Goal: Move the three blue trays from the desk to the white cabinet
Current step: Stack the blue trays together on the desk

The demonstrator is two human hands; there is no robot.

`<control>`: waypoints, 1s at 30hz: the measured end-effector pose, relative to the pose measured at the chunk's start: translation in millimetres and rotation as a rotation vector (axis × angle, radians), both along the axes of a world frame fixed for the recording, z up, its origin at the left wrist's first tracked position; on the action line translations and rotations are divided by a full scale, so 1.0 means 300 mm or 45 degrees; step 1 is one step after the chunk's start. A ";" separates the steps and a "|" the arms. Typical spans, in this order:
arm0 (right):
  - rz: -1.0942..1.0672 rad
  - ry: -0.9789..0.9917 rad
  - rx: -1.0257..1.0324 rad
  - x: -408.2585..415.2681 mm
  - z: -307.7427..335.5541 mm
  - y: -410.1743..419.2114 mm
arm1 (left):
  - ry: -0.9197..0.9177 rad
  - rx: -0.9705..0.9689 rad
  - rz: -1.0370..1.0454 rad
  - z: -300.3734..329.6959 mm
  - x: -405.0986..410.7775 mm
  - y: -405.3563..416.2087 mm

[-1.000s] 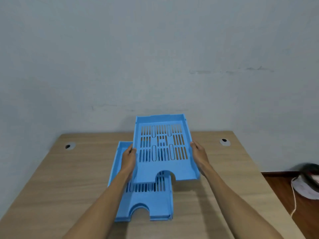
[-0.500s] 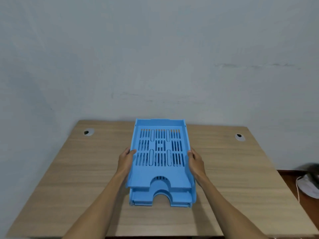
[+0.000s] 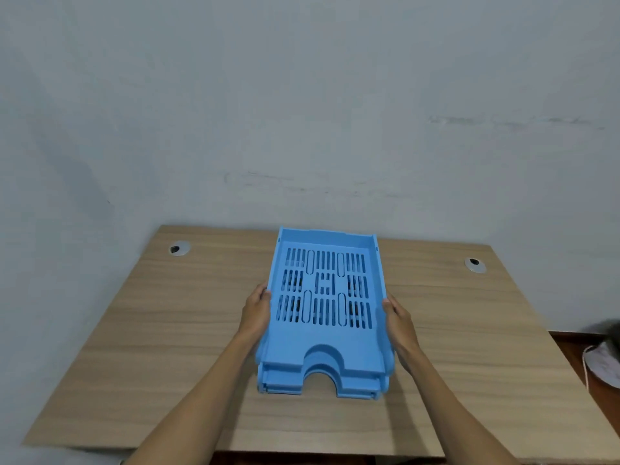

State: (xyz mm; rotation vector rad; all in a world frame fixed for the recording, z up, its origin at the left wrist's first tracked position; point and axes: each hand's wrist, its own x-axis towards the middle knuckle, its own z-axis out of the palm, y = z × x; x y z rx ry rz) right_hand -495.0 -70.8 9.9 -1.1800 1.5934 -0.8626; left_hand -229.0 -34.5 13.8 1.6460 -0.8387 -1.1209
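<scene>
forearms: both reach in from the bottom edge, one on each side of the stack, nothing crossing over
desk (image 3: 134,347): pale wood-grain top, front edge closest to the camera, trays sitting roughly mid-desk
stack of blue trays (image 3: 323,333): looks like three slotted letter trays nested on top of each other, judging by the layered front lips around the arched cut-out. pretty squared up, cut-out end faces the person
left hand (image 3: 256,313): pressed flat against the left wall of the stack, fingers curled onto the rim, so it's clamped on the trays
right hand (image 3: 399,325): same deal on the right wall, thumb on the top edge. the two hands are well apart with the stack pinched between them
step in hand: i'd say gripping the whole stack ready to carry it in one go. can't tell if it's lifted off the desk at all
next move: probably lift straight up with even squeeze on both sides so the lower trays don't slide out, then turn toward the white cabinet, which isn't in view here
grommets: left cable hole (image 3: 179,248) and right cable hole (image 3: 474,264) near the back corners, well clear of the trays
wall (image 3: 302,95): plain pale wall right behind the desk
</scene>
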 end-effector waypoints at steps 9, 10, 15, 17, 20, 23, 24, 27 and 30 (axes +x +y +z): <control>0.031 -0.036 0.029 -0.009 -0.010 -0.003 | -0.037 -0.089 -0.022 -0.030 0.008 0.014; 0.041 -0.032 0.033 -0.010 -0.007 -0.010 | -0.033 -0.089 -0.024 -0.030 0.010 0.006; 0.079 -0.043 0.018 0.000 0.006 -0.017 | -0.059 -0.096 -0.014 -0.046 0.021 -0.025; 0.076 -0.071 0.009 0.007 0.003 -0.003 | -0.067 -0.107 0.014 -0.055 0.022 -0.017; 0.048 -0.091 0.022 0.012 0.003 0.017 | -0.067 -0.101 0.025 -0.064 0.013 0.006; 0.037 -0.086 0.050 0.011 0.003 0.032 | -0.074 -0.112 0.021 -0.061 0.005 0.025; 0.044 -0.075 0.053 0.010 0.003 0.035 | -0.079 -0.113 0.016 -0.060 0.003 0.029; 0.056 -0.056 0.059 0.004 -0.007 0.033 | -0.084 -0.119 0.003 -0.060 0.005 0.033; 0.061 -0.077 0.050 0.001 -0.009 0.025 | -0.050 -0.105 -0.001 -0.056 0.003 0.032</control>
